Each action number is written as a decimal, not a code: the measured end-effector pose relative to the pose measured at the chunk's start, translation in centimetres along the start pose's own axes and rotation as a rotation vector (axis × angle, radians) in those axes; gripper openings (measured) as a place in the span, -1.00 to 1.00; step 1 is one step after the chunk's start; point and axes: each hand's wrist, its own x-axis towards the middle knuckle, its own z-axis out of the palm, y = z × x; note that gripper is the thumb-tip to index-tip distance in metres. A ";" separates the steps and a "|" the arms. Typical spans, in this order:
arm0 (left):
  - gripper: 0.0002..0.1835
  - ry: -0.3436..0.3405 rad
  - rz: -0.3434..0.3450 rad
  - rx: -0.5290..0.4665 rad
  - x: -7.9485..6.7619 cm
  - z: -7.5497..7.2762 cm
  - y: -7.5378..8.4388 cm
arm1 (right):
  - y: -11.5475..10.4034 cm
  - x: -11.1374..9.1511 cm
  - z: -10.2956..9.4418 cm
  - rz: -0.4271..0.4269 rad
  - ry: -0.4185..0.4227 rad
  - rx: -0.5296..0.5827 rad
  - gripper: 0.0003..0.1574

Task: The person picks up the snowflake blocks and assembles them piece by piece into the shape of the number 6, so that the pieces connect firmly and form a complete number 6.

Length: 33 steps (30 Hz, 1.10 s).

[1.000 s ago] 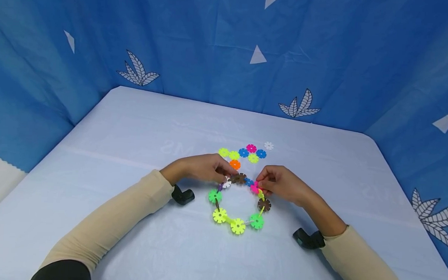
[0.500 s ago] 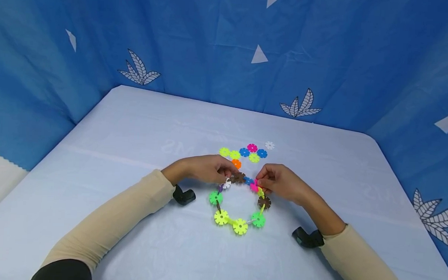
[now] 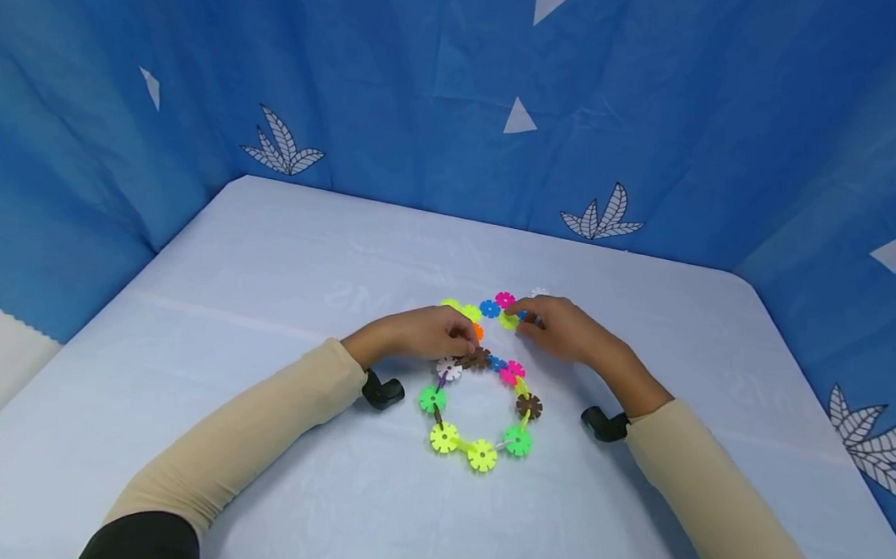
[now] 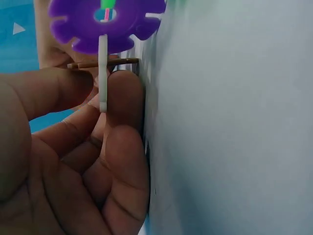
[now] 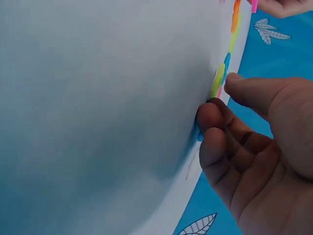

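Slotted plastic flower discs are joined into a ring on the table, with a pink disc [image 3: 512, 372], a green disc [image 3: 433, 399] and a yellow disc [image 3: 482, 455] among them. At its far left side my left hand [image 3: 434, 333] pinches a brown disc [image 4: 124, 61] with thumb and fingers. Beside that thumb stand a white disc [image 4: 103, 78] edge-on and a purple disc [image 4: 88, 24]. My right hand [image 3: 562, 328] is over the loose discs behind the ring, thumb and forefinger apart around a yellow-green disc [image 5: 217, 81], holding nothing.
Several loose discs lie behind the ring, among them a pink disc [image 3: 505, 300], a blue disc [image 3: 489, 309] and an orange disc [image 3: 478, 332], partly hidden by my left hand. The white-covered table [image 3: 307, 248] meets a blue curtain [image 3: 396, 85] at the back.
My right hand has let go of the pink disc of the ring and moved away to the loose discs behind. My left hand stays at the ring's far left side, shifted slightly.
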 end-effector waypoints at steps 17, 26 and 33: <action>-0.88 -0.010 -0.027 -0.028 0.2 0.1 -0.2 | -1.1 0.5 -0.2 -0.030 -0.071 -0.014 -0.73; -0.88 -0.007 -0.015 -0.047 0.3 0.3 -0.3 | -1.3 -0.1 0.9 -0.082 -0.055 0.184 -0.77; -0.88 0.011 -0.002 -0.060 0.3 0.2 -0.3 | -1.5 -0.6 1.0 -0.141 -0.071 0.251 -0.77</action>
